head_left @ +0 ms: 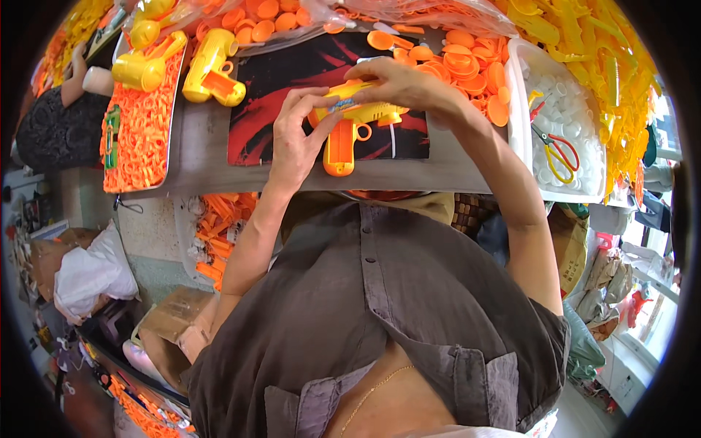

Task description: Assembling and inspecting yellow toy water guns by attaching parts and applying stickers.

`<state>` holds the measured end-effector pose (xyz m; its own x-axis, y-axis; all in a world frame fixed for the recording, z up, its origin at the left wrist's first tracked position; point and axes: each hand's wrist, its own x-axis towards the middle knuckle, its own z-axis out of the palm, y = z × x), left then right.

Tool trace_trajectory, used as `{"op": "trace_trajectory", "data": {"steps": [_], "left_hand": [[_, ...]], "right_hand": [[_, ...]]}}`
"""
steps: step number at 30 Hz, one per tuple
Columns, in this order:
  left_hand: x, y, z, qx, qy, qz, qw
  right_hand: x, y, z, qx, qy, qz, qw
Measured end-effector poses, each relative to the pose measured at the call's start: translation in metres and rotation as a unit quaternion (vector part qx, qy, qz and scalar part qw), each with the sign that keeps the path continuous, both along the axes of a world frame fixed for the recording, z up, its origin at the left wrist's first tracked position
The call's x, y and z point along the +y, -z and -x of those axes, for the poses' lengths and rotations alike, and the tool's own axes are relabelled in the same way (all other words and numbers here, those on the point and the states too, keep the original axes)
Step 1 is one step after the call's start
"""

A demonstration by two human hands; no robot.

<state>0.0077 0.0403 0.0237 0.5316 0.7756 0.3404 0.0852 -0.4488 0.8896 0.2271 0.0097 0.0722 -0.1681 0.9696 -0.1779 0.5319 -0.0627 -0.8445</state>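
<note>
A yellow and orange toy gun (340, 150) lies over the black and red mat (255, 87), its grip toward me and a ring-shaped trigger beside the grip. My left hand (298, 131) grips its left end between thumb and fingers. From above, my right hand (398, 84) reaches over the top of the body, its fingers bent against the gun near a blue marking. What the right fingertips hold is hidden. A thin white strip (393, 140) hangs below the gun's right part. Another yellow toy gun (212, 69) lies left of the mat.
A tray of small orange rings (142, 139) stands at left, with yellow gun parts (142, 69) on it. Orange discs and cups (475, 66) pile at the back right. A white bin (520, 146) holds white caps (558, 95) and red-yellow scissors (558, 155). Yellow parts (613, 58) heap beyond.
</note>
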Motion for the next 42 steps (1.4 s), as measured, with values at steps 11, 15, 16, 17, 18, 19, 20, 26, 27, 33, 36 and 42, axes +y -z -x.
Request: {"op": "trace_trajectory", "data": {"steps": [11, 15, 16, 17, 18, 19, 20, 26, 27, 33, 36, 42], "left_hand": [[-0.003, -0.007, 0.025, -0.218, 0.111, 0.226, 0.943], [-0.007, 0.013, 0.016, -0.159, 0.087, 0.161, 0.970], [-0.006, 0.004, 0.015, -0.158, 0.093, 0.161, 0.970], [-0.007, -0.014, 0.019, -0.134, 0.106, 0.200, 0.965], [-0.006, -0.024, 0.022, -0.110, 0.119, 0.238, 0.958], [0.001, -0.025, 0.026, -0.002, 0.059, 0.107, 0.993], [0.001, -0.033, 0.021, 0.046, 0.039, 0.088, 0.994], [0.003, -0.018, 0.013, 0.275, -0.009, -0.251, 0.928], [0.003, -0.018, 0.012, 0.277, -0.006, -0.244, 0.929], [0.004, -0.017, 0.012, 0.276, -0.009, -0.236, 0.932], [0.003, -0.015, 0.012, 0.269, -0.016, -0.248, 0.931], [0.004, -0.014, 0.011, 0.263, -0.014, -0.247, 0.932]], "right_hand": [[-0.040, 0.025, 0.017, -0.001, -0.003, -0.177, 0.984], [-0.039, 0.013, 0.038, 0.069, -0.014, -0.178, 0.982], [-0.034, 0.006, 0.025, 0.019, -0.049, -0.176, 0.983], [-0.025, 0.011, 0.008, 0.005, -0.070, -0.216, 0.974], [-0.023, 0.014, -0.009, 0.085, 0.017, -0.149, 0.985], [-0.015, 0.006, -0.018, 0.027, 0.131, -0.121, 0.984], [-0.007, 0.012, -0.039, -0.039, 0.195, -0.175, 0.964], [0.043, 0.031, -0.098, -0.323, 0.346, -0.146, 0.869], [0.053, 0.041, -0.107, -0.348, 0.359, -0.151, 0.853], [0.093, 0.040, -0.089, -0.313, 0.461, -0.097, 0.824], [0.097, 0.037, -0.083, -0.256, 0.510, -0.067, 0.818], [0.075, 0.031, -0.096, -0.279, 0.448, -0.041, 0.848]]}}
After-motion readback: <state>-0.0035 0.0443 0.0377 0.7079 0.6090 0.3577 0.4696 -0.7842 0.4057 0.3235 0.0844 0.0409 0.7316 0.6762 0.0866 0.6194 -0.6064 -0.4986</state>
